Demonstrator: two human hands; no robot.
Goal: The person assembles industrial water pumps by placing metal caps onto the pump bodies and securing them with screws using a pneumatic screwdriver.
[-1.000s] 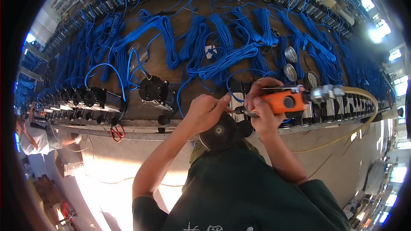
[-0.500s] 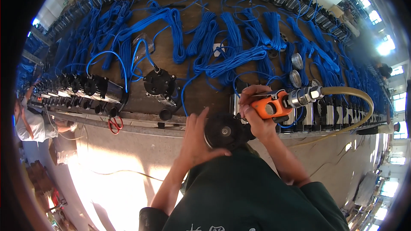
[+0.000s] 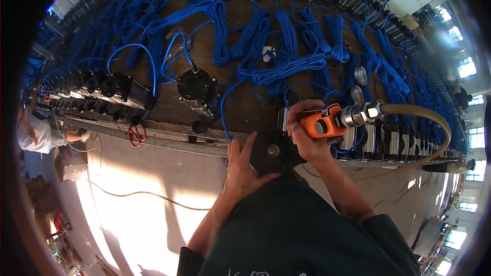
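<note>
Close to my body at the bench edge, a round black motor-like unit (image 3: 268,162) has its flat end, with a small metal centre, turned up. Curled around its left and near sides is my left hand (image 3: 240,167), thumb at the near rim. My right hand (image 3: 310,144) is closed around an orange air tool (image 3: 327,123), just right of the unit. A silver coupling (image 3: 361,114) joins the tool to a tan air hose (image 3: 427,114). The tool's working end is hidden by my right hand and the black unit.
Coiled blue cables (image 3: 289,69) cover much of the bench (image 3: 240,117). One black-ended motor (image 3: 197,89) stands to the left, with more motors (image 3: 120,91) in a row beyond. Red-handled scissors (image 3: 137,136) hang at the edge. A person (image 3: 38,130) is at far left.
The whole view has shifted slightly, with the bench appearing higher and farther right. Both hands keep their holds on the black unit and the air tool.
</note>
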